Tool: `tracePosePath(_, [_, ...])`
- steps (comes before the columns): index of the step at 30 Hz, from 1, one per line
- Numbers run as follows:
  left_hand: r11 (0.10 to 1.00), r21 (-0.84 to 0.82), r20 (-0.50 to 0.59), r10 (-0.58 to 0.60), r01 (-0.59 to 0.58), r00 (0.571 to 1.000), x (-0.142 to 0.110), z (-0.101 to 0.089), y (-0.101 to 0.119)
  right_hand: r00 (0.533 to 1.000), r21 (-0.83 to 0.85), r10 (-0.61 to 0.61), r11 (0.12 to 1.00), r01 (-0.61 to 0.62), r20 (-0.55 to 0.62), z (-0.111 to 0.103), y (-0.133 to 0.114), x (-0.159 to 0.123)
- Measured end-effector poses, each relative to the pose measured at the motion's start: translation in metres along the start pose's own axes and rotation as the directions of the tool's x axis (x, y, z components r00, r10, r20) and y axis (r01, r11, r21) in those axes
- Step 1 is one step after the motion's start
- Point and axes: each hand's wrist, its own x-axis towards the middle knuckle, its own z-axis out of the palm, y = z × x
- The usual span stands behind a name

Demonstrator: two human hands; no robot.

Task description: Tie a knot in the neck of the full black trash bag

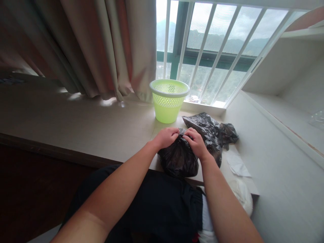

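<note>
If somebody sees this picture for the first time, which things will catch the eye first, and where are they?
Both hands, the left hand and the right hand, pinch the gathered top of a full black bag at the near edge of the pale ledge. Behind it stands a bright green basket in front of the barred window. A second, crumpled black bag lies just to the right.

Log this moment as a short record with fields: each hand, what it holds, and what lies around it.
left hand: gripping the gathered top of the full black bag
right hand: pinching the same bag top, beside the left hand
second black bag: crumpled, lying just behind the right hand
green basket: upright near the window, apart from the bags
white paper: flat on the ledge, right of the bags
curtain: hanging behind, left of the basket
</note>
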Motion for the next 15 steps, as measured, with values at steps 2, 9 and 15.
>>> tracePosePath(2, [1.0,0.02,-0.007,-0.003,0.004,1.0,-0.0004,-0.0012,0.0004,1.0,0.001,0.005,1.0,-0.005,0.007,0.0005,0.0006,0.0001])
tracePosePath(9, [0.998,0.051,-0.01,-0.018,0.019,1.0,-0.0014,-0.0037,-0.0009,1.0,-0.004,0.004,1.0,-0.004,0.02,0.001,0.0032,-0.0007])
tracePosePath(15, [0.995,0.082,-0.002,-0.057,0.057,0.998,-0.0016,-0.0077,-0.0002,1.0,0.006,0.002,1.0,-0.002,0.03,0.0014,0.0037,-0.0005])
